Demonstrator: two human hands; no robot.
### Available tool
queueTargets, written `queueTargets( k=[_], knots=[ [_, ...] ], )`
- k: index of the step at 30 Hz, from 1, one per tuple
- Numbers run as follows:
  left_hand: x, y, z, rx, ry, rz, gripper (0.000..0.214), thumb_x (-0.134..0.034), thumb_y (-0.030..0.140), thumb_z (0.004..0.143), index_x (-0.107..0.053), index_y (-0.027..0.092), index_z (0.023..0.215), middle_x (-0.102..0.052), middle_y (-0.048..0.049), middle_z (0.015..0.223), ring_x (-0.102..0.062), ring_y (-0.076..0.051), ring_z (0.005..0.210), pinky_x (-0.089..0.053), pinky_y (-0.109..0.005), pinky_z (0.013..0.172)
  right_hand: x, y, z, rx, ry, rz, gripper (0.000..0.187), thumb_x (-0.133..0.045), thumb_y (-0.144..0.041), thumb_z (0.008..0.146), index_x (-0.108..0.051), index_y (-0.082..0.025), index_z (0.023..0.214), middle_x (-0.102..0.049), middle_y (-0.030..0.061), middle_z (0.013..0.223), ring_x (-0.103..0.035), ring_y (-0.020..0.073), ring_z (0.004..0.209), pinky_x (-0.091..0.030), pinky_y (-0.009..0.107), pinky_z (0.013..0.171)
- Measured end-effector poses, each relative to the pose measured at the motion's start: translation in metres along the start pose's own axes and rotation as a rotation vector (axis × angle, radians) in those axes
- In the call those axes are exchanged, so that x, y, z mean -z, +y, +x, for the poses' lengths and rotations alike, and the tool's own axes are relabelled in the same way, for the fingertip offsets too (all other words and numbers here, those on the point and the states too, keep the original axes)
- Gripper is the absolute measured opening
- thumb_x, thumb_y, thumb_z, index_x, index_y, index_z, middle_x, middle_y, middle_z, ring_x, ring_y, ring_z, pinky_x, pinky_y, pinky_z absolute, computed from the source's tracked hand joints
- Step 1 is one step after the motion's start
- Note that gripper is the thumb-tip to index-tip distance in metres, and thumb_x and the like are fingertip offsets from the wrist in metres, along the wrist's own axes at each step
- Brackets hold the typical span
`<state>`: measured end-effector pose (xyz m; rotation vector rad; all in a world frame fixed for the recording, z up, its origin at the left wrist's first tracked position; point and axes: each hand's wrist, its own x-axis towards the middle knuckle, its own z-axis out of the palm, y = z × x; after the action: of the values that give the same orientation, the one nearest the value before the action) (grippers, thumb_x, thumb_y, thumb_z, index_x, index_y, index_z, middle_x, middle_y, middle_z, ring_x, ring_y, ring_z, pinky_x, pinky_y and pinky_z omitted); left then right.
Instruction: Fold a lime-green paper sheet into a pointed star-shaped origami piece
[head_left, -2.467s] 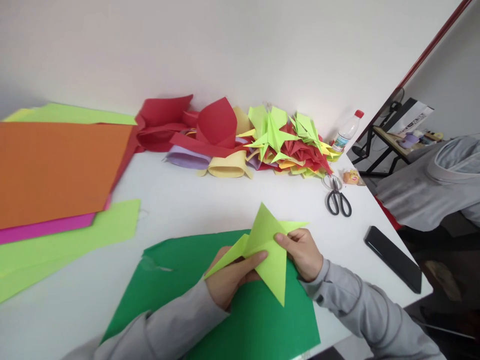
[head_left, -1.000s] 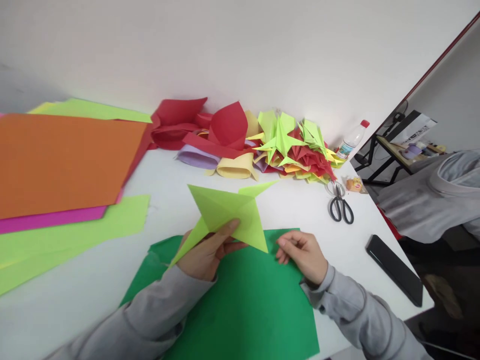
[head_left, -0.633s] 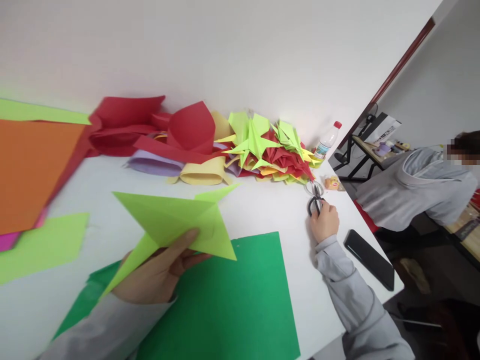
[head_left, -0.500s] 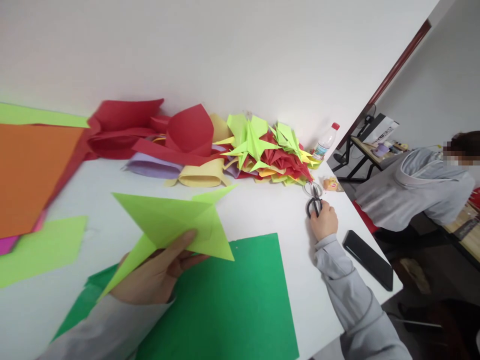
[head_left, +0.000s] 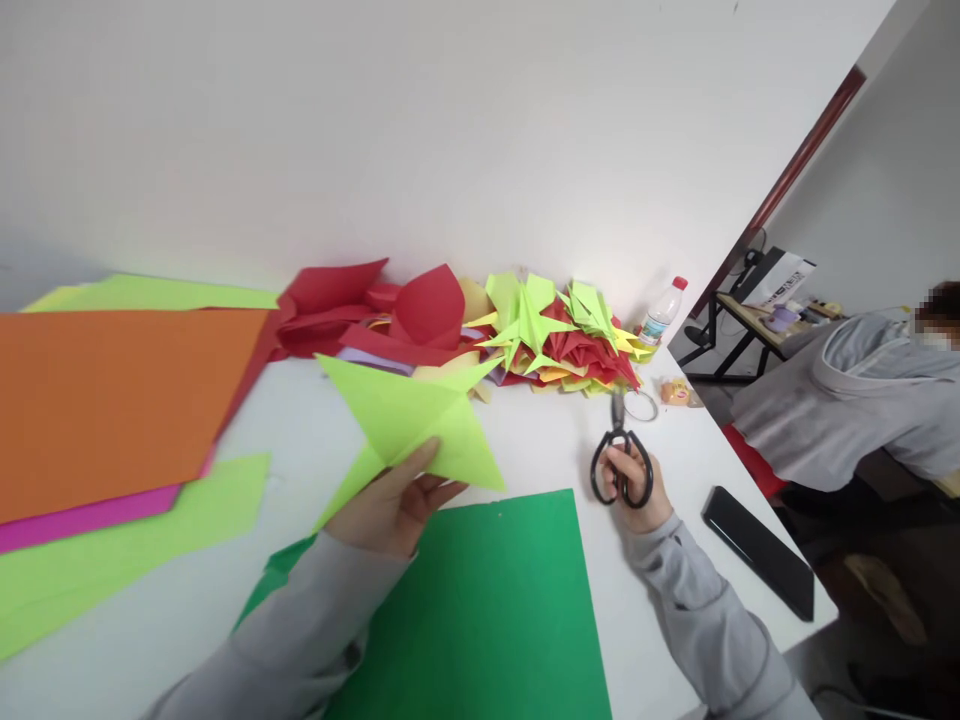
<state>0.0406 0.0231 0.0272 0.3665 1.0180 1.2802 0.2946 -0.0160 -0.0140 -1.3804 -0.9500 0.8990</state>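
Note:
A lime-green paper star (head_left: 420,420) with long points is pinched in my left hand (head_left: 397,500), thumb on top and fingers beneath. It is held above a dark green sheet of paper (head_left: 487,610). At the right, my right hand (head_left: 641,495) grips black-handled scissors (head_left: 619,436) by the loops, blades pointing away toward the wall. Beyond the blades a pile of folded paper stars (head_left: 529,325) in lime, red and yellow lies along the wall. Left of it are curled red paper pieces (head_left: 427,310).
Orange sheets (head_left: 120,400) lie on the left over a lime sheet (head_left: 187,530). A black phone (head_left: 759,550) rests by the right edge. A water bottle (head_left: 661,315), a small packet (head_left: 676,392) and a metal ring (head_left: 642,406) are near the wall. Another person (head_left: 847,380) sits at the right.
My right hand has lifted the scissors off the table, and they now stand upright in its grip. My left hand still holds the paper star, now tilted differently. The view has shifted left.

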Motion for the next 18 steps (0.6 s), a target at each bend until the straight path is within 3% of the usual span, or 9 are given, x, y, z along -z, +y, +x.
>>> queueTargets(
  k=[3, 5, 9, 12, 18],
  knots=[
    [-0.011, -0.003, 0.011, -0.011, -0.069, -0.076, 0.032, -0.058, -0.002, 0.075, -0.068, 0.02, 0.096, -0.073, 0.0053, 0.068, -0.067, -0.013, 0.048, -0.059, -0.022, 0.041, -0.02, -0.004, -0.011, -0.065, -0.227, 0.177, 0.057, -0.055, -0.071, 0.072, -0.058, -0.014, 0.068, -0.056, 0.0021, 0.057, -0.035, 0.0065, 0.039, -0.025, 0.019, 0.033],
    [-0.01, -0.009, 0.023, 0.02, -0.079, -0.084, 0.033, -0.06, -0.002, 0.074, -0.067, 0.019, 0.098, -0.073, 0.0046, 0.067, -0.066, -0.013, 0.047, -0.058, -0.022, 0.041, -0.031, -0.006, -0.016, -0.13, -0.366, 0.27, 0.064, -0.053, -0.077, 0.071, -0.06, -0.013, 0.067, -0.054, 0.001, 0.053, -0.032, 0.0053, 0.036, -0.023, 0.018, 0.031],
    [0.0, -0.014, 0.041, 0.027, -0.142, -0.097, 0.035, -0.066, 0.0, 0.071, -0.067, 0.019, 0.1, -0.074, 0.0013, 0.074, -0.068, -0.015, 0.052, -0.059, -0.021, 0.043, -0.049, -0.009, -0.017, -0.4, -0.664, 0.549, 0.076, -0.046, -0.083, 0.071, -0.067, -0.011, 0.074, -0.059, 0.0037, 0.055, -0.03, 0.0051, 0.035, -0.019, 0.018, 0.032],
    [0.003, -0.011, 0.048, 0.059, -0.152, -0.117, 0.032, -0.067, 0.001, 0.07, -0.068, 0.016, 0.097, -0.075, -0.0007, 0.074, -0.069, -0.016, 0.054, -0.059, -0.021, 0.043, -0.064, -0.011, -0.016, -0.538, -0.735, 0.576, 0.081, -0.035, -0.082, 0.077, -0.07, -0.009, 0.078, -0.062, 0.0073, 0.061, -0.03, 0.0057, 0.037, -0.019, 0.019, 0.034],
    [0.005, -0.003, 0.059, 0.089, -0.129, -0.136, 0.03, -0.068, 0.003, 0.068, -0.068, 0.015, 0.096, -0.074, 0.0, 0.071, -0.068, -0.016, 0.053, -0.058, -0.021, 0.043, -0.079, -0.007, -0.024, -0.631, -0.728, 0.621, 0.073, -0.045, -0.078, 0.076, -0.069, -0.01, 0.088, -0.06, 0.0057, 0.067, -0.047, 0.0113, 0.051, -0.035, 0.023, 0.047]
  ],
)
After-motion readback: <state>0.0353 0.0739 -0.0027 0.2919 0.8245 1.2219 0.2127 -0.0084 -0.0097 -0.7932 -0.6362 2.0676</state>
